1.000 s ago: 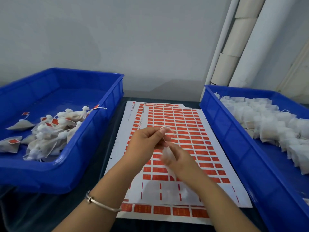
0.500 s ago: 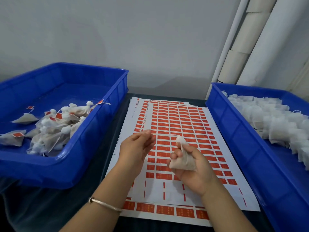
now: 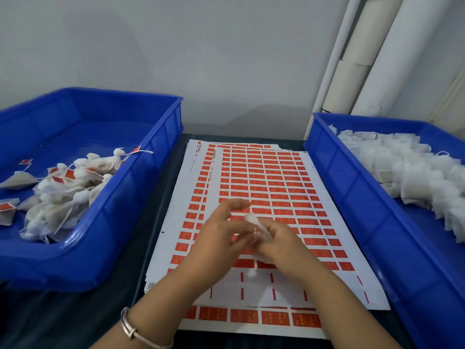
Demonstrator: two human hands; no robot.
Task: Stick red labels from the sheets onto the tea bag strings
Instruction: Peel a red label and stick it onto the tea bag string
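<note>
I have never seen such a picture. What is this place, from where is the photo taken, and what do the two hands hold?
No machine here: a person works with bare hands, and the camera sits on their head, looking down. On the dark table lie label sheets with rows of red stickers; the near rows are already peeled off. The left bin holds tea bags that already carry red labels. The right bin holds plain white tea bags. The right hand grips one tea bag above the sheets. The left hand meets it with fingers spread; whether it pinches the string is too blurred to tell.
</note>
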